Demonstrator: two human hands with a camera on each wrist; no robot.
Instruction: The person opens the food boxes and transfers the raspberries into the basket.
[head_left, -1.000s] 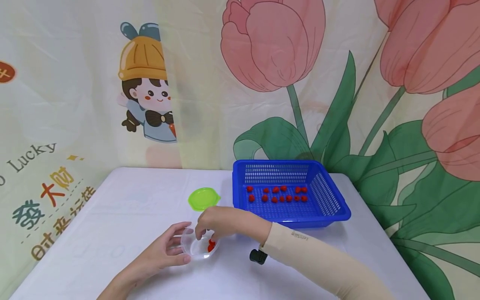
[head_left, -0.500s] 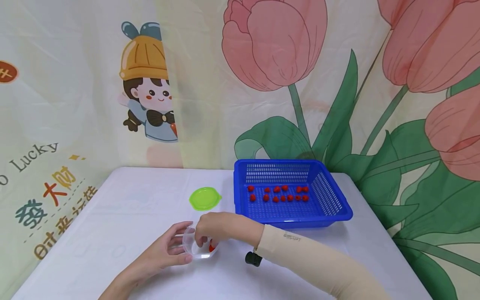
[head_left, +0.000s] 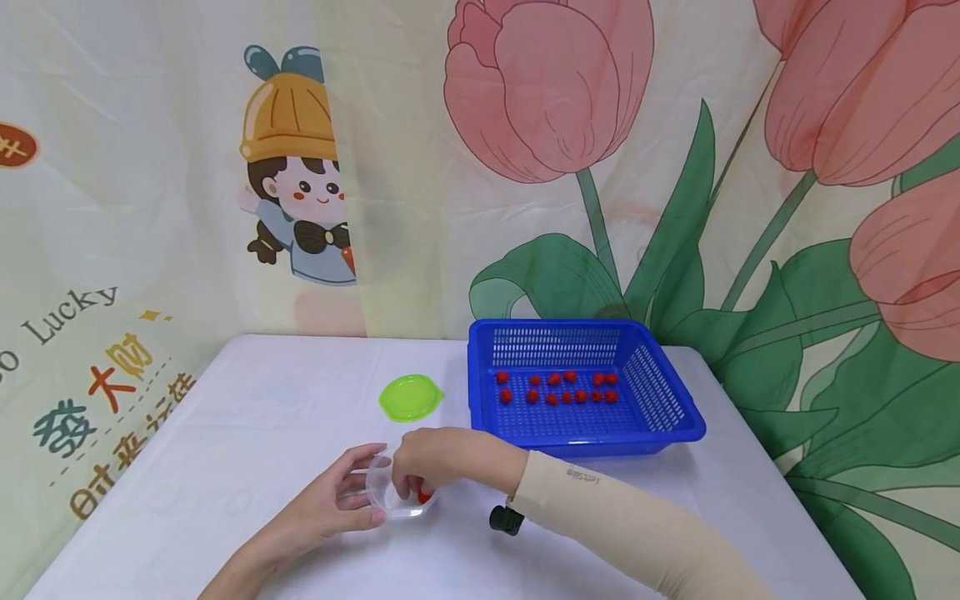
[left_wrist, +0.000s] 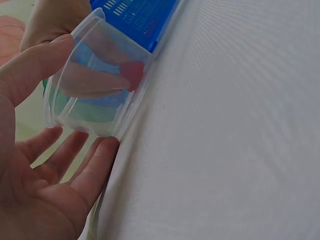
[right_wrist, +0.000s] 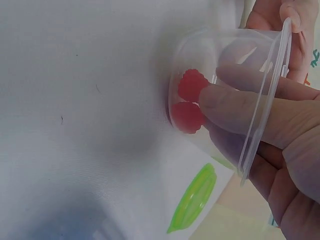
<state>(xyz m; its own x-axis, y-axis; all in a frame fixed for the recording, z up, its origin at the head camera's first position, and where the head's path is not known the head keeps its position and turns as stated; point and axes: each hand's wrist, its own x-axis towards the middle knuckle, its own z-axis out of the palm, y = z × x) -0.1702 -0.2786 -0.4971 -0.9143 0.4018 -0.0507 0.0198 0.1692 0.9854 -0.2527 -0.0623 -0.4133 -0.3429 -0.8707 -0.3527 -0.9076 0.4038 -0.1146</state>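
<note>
A clear plastic tub (head_left: 377, 492) stands on the white table in the head view. My left hand (head_left: 336, 502) steadies it from the left, thumb and fingertips around its side. Reaching in over the rim is my right hand (head_left: 435, 457), fingers pointing down to the bottom. Two red raspberries show through the wall in the right wrist view, an upper raspberry (right_wrist: 192, 85) and a lower raspberry (right_wrist: 187, 118). My right thumb and fingers pinch at the lower one, the thumb tip also overlapping the upper one. In the left wrist view a raspberry (left_wrist: 132, 75) sits between those fingertips.
Behind my right hand stands a blue basket (head_left: 592, 442) with perforated walls. Several raspberries (head_left: 554, 379) lie in two rows on its floor. A green lid (head_left: 410, 397) lies on the table (head_left: 300, 392) behind the tub. A printed curtain hangs at the back.
My right hand has dropped deeper into the tub, and its fingers have closed in on the raspberries. My left hand keeps its hold on the tub.
</note>
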